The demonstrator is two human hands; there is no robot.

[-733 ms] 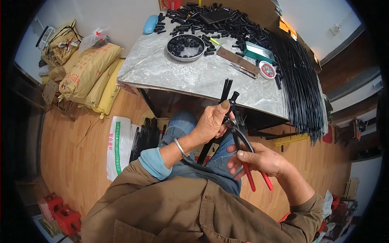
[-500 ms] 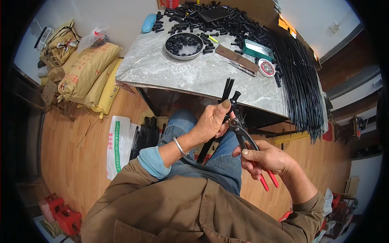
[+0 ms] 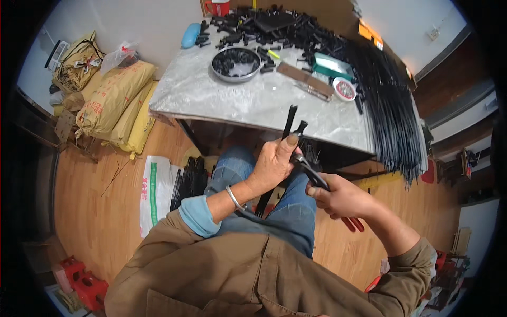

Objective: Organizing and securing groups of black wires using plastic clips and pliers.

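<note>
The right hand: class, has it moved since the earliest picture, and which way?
Yes: judged against the table, the right hand has moved slightly forward, nearer the table's front edge.

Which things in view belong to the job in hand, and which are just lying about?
Job: black rods and black fitting in the left hand, red-handled pliers in the right hand; probably the long rods and piled fittings on the table.

Lying about, apparently: blue case, red mug, tan sacks.
</note>
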